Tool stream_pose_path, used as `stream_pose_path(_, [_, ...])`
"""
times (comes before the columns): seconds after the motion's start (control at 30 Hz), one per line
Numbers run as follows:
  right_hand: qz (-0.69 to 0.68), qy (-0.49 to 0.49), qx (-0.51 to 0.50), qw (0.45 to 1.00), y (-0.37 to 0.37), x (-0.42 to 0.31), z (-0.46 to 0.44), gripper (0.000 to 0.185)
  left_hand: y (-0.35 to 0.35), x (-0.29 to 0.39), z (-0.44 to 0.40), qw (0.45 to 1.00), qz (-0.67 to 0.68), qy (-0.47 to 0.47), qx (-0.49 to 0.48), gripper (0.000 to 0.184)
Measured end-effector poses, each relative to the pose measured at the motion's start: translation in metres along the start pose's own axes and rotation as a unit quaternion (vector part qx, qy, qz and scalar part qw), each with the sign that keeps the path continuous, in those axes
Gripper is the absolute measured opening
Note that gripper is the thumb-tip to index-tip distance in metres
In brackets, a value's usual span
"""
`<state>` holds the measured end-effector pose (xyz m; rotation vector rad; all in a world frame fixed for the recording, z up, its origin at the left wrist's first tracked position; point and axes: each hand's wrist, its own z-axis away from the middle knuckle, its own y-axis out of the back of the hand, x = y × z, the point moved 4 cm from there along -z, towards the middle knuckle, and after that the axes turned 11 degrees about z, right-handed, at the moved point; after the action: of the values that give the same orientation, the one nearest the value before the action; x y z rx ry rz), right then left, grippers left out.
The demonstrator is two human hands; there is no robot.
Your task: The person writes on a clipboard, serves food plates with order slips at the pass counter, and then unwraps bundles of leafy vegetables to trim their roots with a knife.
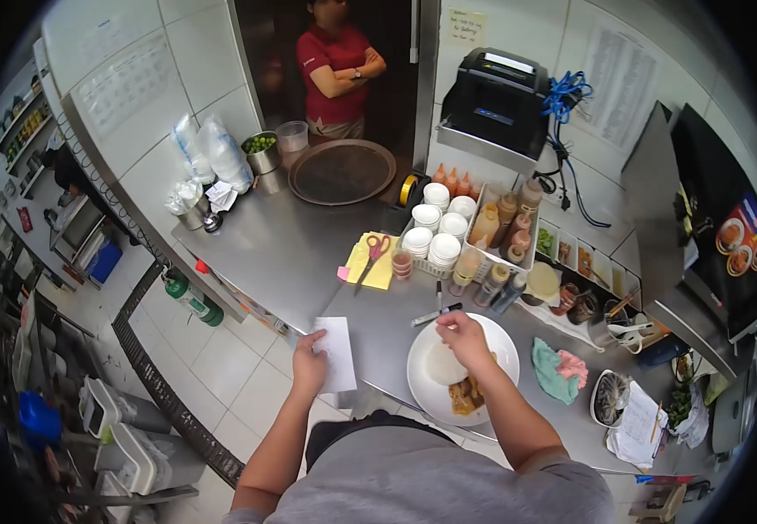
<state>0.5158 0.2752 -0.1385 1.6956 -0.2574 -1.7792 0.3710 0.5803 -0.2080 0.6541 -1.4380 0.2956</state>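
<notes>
My left hand [310, 361] grips a white paper slip [337, 356] at the counter's front edge, thumb on top. My right hand [464, 339] hovers over a white plate [505, 354], its fingers pinched together; what they hold, if anything, is hidden. On that plate lie a pale round mound [442, 362], perhaps rice, and brown saucy food [463, 398], partly covered by my forearm. A black marker [438, 314] rests just behind the plate, close to my right fingertips.
Behind the plate stand stacked white cups [444, 249] and sauce bottles [486, 225]. Scissors [372, 253] lie on yellow paper [363, 272]. A round brown tray [342, 173] is at the back. Cloths [555, 371] lie right of the plate. A person in red [337, 65] stands beyond the counter.
</notes>
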Motion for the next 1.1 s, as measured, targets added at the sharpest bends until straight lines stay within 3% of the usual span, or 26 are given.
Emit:
stream_pose_path(0.07, [-0.046,0.108,-0.023,0.993,-0.044,-0.008,-0.042,0.021,0.018,-0.011,-0.035,0.999,-0.010,-0.038,0.037,0.047])
stream_pose_path(0.13, [0.065,0.118,-0.083,0.987,-0.070,-0.059,-0.057,0.026,0.033,-0.015,-0.074,0.999,0.021,-0.021,0.035,0.050])
stream_pose_path(0.17, [0.063,0.112,-0.076,0.989,-0.085,-0.069,-0.070,0.026,0.040,-0.004,-0.094,0.999,-0.036,-0.015,0.015,0.048])
stream_pose_path(0.23, [0.207,0.173,-0.134,0.954,-0.119,-0.083,-0.090,0.029,0.050,-0.012,-0.142,0.995,-0.096,-0.023,-0.014,0.040])
stream_pose_path(0.37, [0.266,0.081,-0.041,0.960,-0.141,-0.071,-0.131,0.031,0.041,-0.022,-0.255,0.989,-0.105,-0.009,-0.106,0.037])
stream_pose_path(0.43, [0.297,-0.075,0.048,0.951,-0.126,-0.047,-0.143,0.031,0.030,-0.024,-0.298,0.979,-0.103,-0.019,-0.174,0.037])
stream_pose_path(0.5, [0.282,-0.150,0.137,0.938,-0.101,-0.053,-0.138,0.034,0.018,-0.023,-0.335,0.966,-0.125,-0.053,-0.220,0.038])
stream_pose_path(0.53, [0.280,-0.164,0.140,0.935,-0.102,-0.060,-0.141,0.034,0.008,-0.018,-0.355,0.954,-0.145,-0.096,-0.244,0.039])
stream_pose_path(0.6, [0.207,-0.170,0.285,0.920,-0.104,-0.076,-0.141,0.038,-0.015,-0.018,-0.386,0.945,-0.134,-0.107,-0.277,0.042])
stream_pose_path(0.63, [0.208,-0.183,0.288,0.917,-0.112,-0.082,-0.147,0.038,-0.029,-0.018,-0.400,0.943,-0.124,-0.108,-0.289,0.044])
stream_pose_path(0.7, [0.252,-0.095,0.376,0.887,-0.122,-0.107,-0.159,0.044,-0.061,-0.021,-0.422,0.939,-0.109,-0.107,-0.309,0.047])
stream_pose_path(0.8, [0.318,-0.104,0.418,0.845,-0.135,-0.117,-0.174,0.046,-0.097,-0.017,-0.441,0.929,-0.135,-0.151,-0.310,0.050])
stream_pose_path(0.93, [0.348,-0.213,0.353,0.842,-0.148,-0.108,-0.188,0.049,-0.123,-0.012,-0.452,0.880,-0.204,-0.237,-0.357,0.046])
stream_pose_path(1.0, [0.348,-0.223,0.356,0.838,-0.148,-0.098,-0.194,0.050,-0.126,0.000,-0.451,0.856,-0.210,-0.336,-0.333,0.044])
stream_pose_path(1.07, [0.307,-0.272,0.332,0.850,-0.145,-0.089,-0.197,0.050,-0.135,-0.009,-0.458,0.851,-0.191,-0.347,-0.345,0.039])
stream_pose_path(1.1, [0.343,-0.249,0.369,0.827,-0.145,-0.095,-0.197,0.047,-0.142,-0.015,-0.457,0.834,-0.200,-0.379,-0.349,0.037])
